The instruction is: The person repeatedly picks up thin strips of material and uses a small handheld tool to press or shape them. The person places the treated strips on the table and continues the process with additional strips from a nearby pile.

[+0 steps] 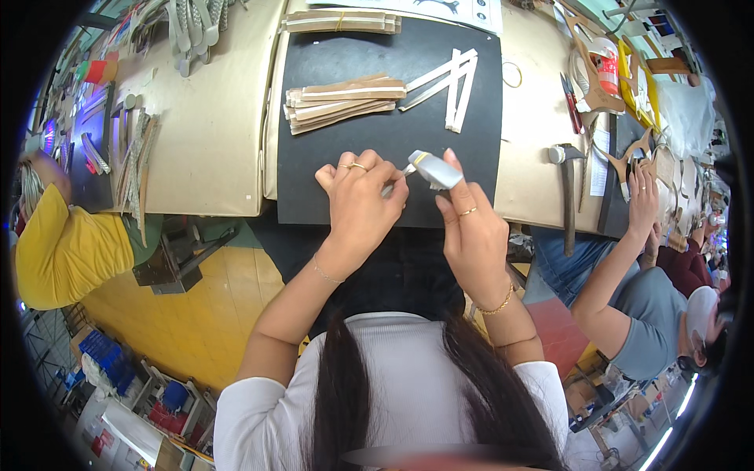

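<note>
Just over the near edge of the black mat (338,180), a shiny silver-grey strap piece (437,170) is held between my two hands. My right hand (476,235) pinches it with thumb and forefinger, and the strap curls over there with a small yellowish spot on its bend. Fingers closed, my left hand (361,200) grips its other, narrow end, mostly hidden by the fingers. Beyond my hands lies a stack of brown strips with white bands (342,102). To its right, several narrow white strips (459,90) lie crossed at angles.
A banded bundle of brown strips (343,21) lies at the mat's far edge. On the right, a hammer (567,180) overhangs the table edge near red-handled tools (571,104). Co-workers sit either side: a yellow sleeve (55,251) left, a bare arm (616,259) right.
</note>
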{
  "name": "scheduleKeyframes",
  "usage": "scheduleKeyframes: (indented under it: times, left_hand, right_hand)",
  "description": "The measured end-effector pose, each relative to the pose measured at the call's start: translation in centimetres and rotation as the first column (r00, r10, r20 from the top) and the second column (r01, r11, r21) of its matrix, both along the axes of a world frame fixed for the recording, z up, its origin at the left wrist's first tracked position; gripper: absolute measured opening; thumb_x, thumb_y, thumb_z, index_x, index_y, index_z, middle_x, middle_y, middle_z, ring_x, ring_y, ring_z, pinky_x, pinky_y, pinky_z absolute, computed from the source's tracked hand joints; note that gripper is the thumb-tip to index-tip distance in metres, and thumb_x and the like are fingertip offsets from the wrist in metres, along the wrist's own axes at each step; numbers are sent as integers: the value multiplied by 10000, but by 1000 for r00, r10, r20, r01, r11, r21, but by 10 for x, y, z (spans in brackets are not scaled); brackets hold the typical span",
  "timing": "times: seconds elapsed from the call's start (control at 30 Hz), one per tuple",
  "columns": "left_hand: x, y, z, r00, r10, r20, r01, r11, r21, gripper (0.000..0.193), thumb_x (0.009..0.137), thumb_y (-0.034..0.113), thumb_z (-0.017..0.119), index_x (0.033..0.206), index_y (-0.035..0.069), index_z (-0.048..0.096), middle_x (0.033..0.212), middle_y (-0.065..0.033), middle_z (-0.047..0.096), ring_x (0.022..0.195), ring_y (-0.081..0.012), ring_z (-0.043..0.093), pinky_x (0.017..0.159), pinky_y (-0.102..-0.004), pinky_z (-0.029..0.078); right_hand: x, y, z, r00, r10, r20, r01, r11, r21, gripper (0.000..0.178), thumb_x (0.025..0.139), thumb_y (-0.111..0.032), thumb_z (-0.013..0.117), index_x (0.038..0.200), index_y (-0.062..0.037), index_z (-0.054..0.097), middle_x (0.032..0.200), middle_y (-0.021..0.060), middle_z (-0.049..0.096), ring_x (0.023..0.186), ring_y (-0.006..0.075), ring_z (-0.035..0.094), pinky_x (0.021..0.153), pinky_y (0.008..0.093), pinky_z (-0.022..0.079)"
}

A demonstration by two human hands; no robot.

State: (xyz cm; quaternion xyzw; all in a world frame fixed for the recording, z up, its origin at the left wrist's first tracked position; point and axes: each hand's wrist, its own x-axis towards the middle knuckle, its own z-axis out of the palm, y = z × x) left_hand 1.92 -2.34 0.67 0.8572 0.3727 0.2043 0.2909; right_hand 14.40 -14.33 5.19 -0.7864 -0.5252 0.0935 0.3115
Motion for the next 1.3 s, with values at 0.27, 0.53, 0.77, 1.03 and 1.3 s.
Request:
scheduleKeyframes:
  times: [0.27,0.53,0.77,1.03,1.3]
  left_hand:
    - [1,-1,-3,1000,14,-1,-14,1000,8,98,783,159,793,747,100,724,839,4,648,867,-224,558,858,-413,292]
    - [-3,0,-6,1000,-15,-12,17,995,101,182,769,222,839,897,137,742,866,12,635,898,-218,580,865,-414,294]
    - [-8,1,-2,998,-28,-49,32,995,95,149,796,207,837,894,134,751,865,17,619,884,-191,569,873,-393,290]
    - [11,9,-8,995,-87,43,81,988,132,79,831,160,816,873,122,760,854,16,608,850,-180,559,854,-378,295]
    - [10,10,-5,994,-101,41,96,989,110,79,832,154,813,866,108,759,821,16,600,832,-177,554,850,-376,292]
  right_hand:
    - [8,6,-5,998,-68,9,68,998,13,623,945,-80,687,1537,-141,502,825,104,594,656,310,636,583,421,509]
    - [2,4,-10,993,29,116,-2,972,-234,581,971,-173,659,1531,-202,505,863,104,606,686,310,673,604,436,550]
    - [2,4,-8,995,39,92,-17,971,-237,578,973,-168,654,1532,-167,504,833,87,587,665,255,667,560,391,549]
    - [14,6,-11,993,-27,116,51,977,-209,616,961,-128,673,1545,-176,483,829,94,585,671,292,655,584,413,538]
    - [15,7,-9,995,-21,98,40,980,-196,577,974,-150,658,1531,-158,505,859,89,579,691,271,656,586,396,544]
